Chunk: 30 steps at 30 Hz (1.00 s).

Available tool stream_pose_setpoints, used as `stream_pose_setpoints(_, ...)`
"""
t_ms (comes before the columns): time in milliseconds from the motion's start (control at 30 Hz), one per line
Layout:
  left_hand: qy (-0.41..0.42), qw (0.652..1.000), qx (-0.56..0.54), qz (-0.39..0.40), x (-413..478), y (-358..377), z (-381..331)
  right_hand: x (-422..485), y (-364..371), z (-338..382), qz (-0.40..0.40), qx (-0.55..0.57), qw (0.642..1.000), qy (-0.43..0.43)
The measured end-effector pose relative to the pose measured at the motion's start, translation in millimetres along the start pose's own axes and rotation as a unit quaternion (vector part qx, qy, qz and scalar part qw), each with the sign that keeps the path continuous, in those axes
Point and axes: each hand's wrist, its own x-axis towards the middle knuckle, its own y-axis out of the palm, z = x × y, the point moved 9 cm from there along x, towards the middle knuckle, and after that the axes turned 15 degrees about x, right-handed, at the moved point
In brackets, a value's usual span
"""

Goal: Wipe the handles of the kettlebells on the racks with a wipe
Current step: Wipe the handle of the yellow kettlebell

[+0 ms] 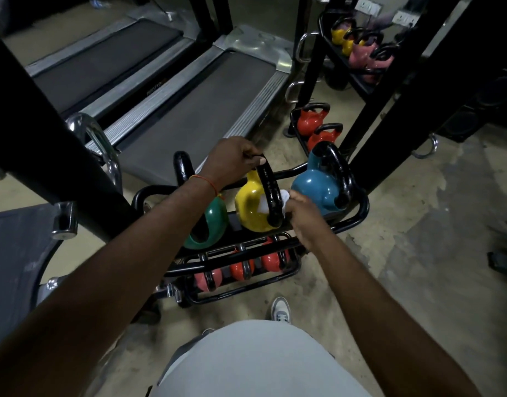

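A yellow kettlebell with a black handle sits in the middle of the top shelf of a black rack. My left hand grips the top of that handle. My right hand holds a white wipe wrapped around the lower right leg of the same handle. A green kettlebell lies to the left, partly hidden by my left forearm. A blue kettlebell stands to the right. Orange and pink kettlebells fill the shelf below.
Two treadmills lie beyond the rack. A thick black post crosses the left side. To the right, another black frame with red kettlebells at its foot, and yellow and pink ones higher up. Bare concrete floor on the right.
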Motion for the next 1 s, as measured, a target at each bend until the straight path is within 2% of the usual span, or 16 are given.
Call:
stream_pose_setpoints(67,0.003,1.0,0.0,0.0,-1,-1,-1,13,7,14,0.015,0.016,0.999,0.035)
stream_pose_setpoints(133,0.004,1.0,-0.001,-0.001,-2,-3,-1,22,11,31,0.003,-0.003,0.999,0.032)
stream_pose_setpoints(233,0.0,1.0,0.0,-0.002,-3,-3,-1,21,6,52,-0.017,-0.096,0.994,-0.043)
stream_pose_setpoints(333,-0.001,1.0,0.002,-0.003,-2,-2,-1,-21,0,48,-0.037,-0.172,0.971,-0.159)
stream_pose_setpoints(400,-0.007,1.0,-0.002,-0.004,-1,-2,1,-54,-2,35,-0.07,-0.218,0.942,-0.246)
stream_pose_setpoints(533,-0.014,1.0,0.004,0.0,-1,-1,3,-68,14,20,-0.124,-0.383,0.827,-0.393)
stream_pose_setpoints(633,-0.011,1.0,0.008,-0.003,-2,0,1,-56,33,42,-0.153,-0.405,0.802,-0.411)
stream_pose_setpoints(700,-0.007,1.0,0.008,-0.007,-3,-1,0,-46,41,58,-0.15,-0.375,0.822,-0.402)
stream_pose_setpoints(767,-0.004,1.0,0.006,-0.012,-4,-2,0,-31,36,66,-0.127,-0.287,0.88,-0.356)
stream_pose_setpoints(833,-0.006,1.0,0.001,-0.01,-5,-3,0,-13,19,53,-0.096,-0.14,0.958,-0.232)
stream_pose_setpoints(867,-0.008,1.0,0.0,-0.006,-5,-3,0,-5,12,39,-0.075,-0.054,0.983,-0.157)
stream_pose_setpoints(933,-0.008,1.0,-0.002,0.001,-4,-2,0,-5,4,18,-0.037,0.019,0.996,-0.075)
stream_pose_setpoints(1000,-0.005,1.0,-0.001,0.001,-4,-2,-2,-10,-5,11,-0.032,0.036,0.997,-0.062)
